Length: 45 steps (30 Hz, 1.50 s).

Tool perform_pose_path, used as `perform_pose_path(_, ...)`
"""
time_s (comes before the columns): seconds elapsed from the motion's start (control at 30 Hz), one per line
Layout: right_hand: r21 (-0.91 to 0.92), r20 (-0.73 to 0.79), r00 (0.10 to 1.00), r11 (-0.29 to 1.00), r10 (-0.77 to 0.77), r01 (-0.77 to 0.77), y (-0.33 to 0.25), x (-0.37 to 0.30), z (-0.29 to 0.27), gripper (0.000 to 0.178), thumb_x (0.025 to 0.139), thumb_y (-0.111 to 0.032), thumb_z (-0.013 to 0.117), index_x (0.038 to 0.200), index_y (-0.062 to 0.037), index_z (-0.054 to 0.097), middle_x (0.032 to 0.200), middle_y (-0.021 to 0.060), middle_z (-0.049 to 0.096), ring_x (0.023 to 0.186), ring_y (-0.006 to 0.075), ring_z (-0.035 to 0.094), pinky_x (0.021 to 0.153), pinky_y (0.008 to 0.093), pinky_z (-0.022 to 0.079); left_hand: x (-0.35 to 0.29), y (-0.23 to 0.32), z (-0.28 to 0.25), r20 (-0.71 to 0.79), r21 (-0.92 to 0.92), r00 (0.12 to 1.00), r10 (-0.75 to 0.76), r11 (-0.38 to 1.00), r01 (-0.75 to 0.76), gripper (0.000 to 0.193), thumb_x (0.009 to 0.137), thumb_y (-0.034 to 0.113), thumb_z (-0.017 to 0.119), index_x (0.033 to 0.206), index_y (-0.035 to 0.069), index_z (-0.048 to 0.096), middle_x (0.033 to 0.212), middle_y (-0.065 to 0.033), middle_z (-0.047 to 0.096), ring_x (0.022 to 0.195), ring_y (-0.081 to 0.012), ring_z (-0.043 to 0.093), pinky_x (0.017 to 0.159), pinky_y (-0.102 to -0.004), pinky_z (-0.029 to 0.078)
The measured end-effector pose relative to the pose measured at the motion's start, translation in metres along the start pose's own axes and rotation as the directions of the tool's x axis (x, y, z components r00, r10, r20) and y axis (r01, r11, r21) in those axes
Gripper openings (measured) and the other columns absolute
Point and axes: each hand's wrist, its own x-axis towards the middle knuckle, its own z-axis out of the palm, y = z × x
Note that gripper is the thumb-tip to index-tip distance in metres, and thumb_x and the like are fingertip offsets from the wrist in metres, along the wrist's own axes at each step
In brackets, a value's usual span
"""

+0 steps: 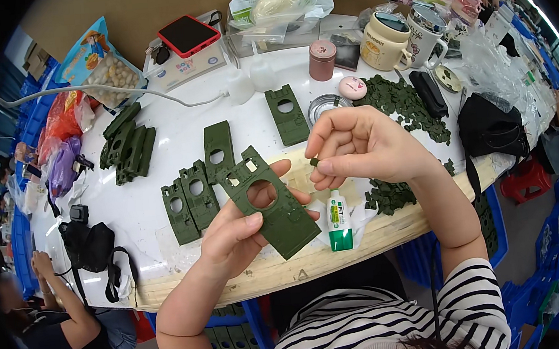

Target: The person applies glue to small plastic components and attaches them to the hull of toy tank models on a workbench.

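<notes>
My left hand (235,238) grips a dark green plastic model tank hull plate (280,215) with a large round hole, tilted above the table's front edge. Just right of it, my right hand (363,144) pinches a tiny green plastic part (314,162) between thumb and fingertips; the part and the plate are apart. Below my right hand is a glue bottle (339,222) with a white body and green end. More hull plates (194,188) lie left of my left hand, and another hull plate (286,115) lies farther back.
Loose small green parts (396,98) are heaped at the right, beside a black case (428,94) and a black bag (492,126). Mugs (384,40), a pink canister (322,60) and a red-cased phone (188,35) stand behind. Stacked green pieces (127,144) sit left. Another person (59,313) sits at the left.
</notes>
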Motion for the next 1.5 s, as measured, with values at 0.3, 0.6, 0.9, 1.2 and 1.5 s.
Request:
perform_pose_path(0.3, -0.023, 0.044, 0.999, 1.0, -0.015, 0.016, -0.003, -0.002, 0.0, 0.017, 0.086, -0.008, 0.065, 0.097, 0.0045, 0.065, 0.086, 0.0077, 0.068, 0.076, 0.0091, 0.065, 0.07, 0.0211, 0.054, 0.0, 0.001, 0.001, 0.005, 0.004, 1.0, -0.022, 1.0, 0.022, 0.085, 0.076, 0.034, 0.061, 0.141, -0.005, 0.023, 0.113, -0.0228, 0.056, 0.104, -0.0395, 0.059, 0.094, -0.0464, 0.045)
perform_pose_path(0.6, -0.086, -0.093, 0.99, 0.991, -0.106, 0.099, -0.003, -0.003, 0.012, 0.02, 0.085, -0.007, 0.066, 0.101, 0.0045, 0.061, 0.086, 0.009, 0.068, 0.081, 0.0106, 0.065, 0.071, 0.0219, 0.054, 0.001, -0.005, -0.012, 0.21, 0.035, 0.971, -0.116, 0.993, 0.111, 0.071, 0.09, 0.027, 0.05, 0.147, 0.004, 0.015, 0.131, -0.0237, 0.045, 0.118, -0.0323, 0.052, 0.096, -0.0382, 0.045)
perform_pose_path(0.9, 0.009, -0.089, 0.996, 1.0, -0.012, 0.013, -0.003, -0.003, 0.011, 0.02, 0.086, -0.005, 0.064, 0.103, 0.0052, 0.059, 0.088, 0.0103, 0.068, 0.08, 0.0129, 0.067, 0.071, 0.0236, 0.056, 0.001, -0.004, -0.01, 0.203, 0.058, 0.972, -0.117, 0.993, 0.107, 0.071, 0.09, 0.028, 0.05, 0.147, 0.004, 0.015, 0.13, -0.0228, 0.045, 0.118, -0.0312, 0.052, 0.092, -0.0349, 0.047)
perform_pose_path(1.2, -0.081, -0.134, 0.981, 0.988, -0.138, 0.128, 0.0, -0.003, 0.009, 0.016, 0.089, -0.007, 0.061, 0.1, 0.0038, 0.058, 0.086, 0.0078, 0.065, 0.077, 0.0108, 0.065, 0.068, 0.0226, 0.055, -0.001, -0.01, -0.014, 0.253, -0.013, 0.966, -0.06, 0.998, 0.065, 0.066, 0.097, 0.042, 0.041, 0.145, 0.004, 0.018, 0.126, -0.0226, 0.047, 0.108, -0.0294, 0.058, 0.09, -0.0406, 0.049)
perform_pose_path(1.5, -0.133, -0.161, 0.962, 0.97, -0.222, 0.202, 0.001, -0.002, 0.008, 0.013, 0.09, -0.008, 0.06, 0.098, 0.0024, 0.058, 0.083, 0.0049, 0.063, 0.078, 0.009, 0.063, 0.068, 0.0221, 0.052, 0.0, -0.01, -0.025, 0.248, -0.142, 0.967, -0.064, 0.985, 0.101, 0.066, 0.096, 0.052, 0.032, 0.141, 0.005, 0.023, 0.11, -0.0284, 0.056, 0.069, -0.023, 0.064, 0.055, -0.0318, 0.054)
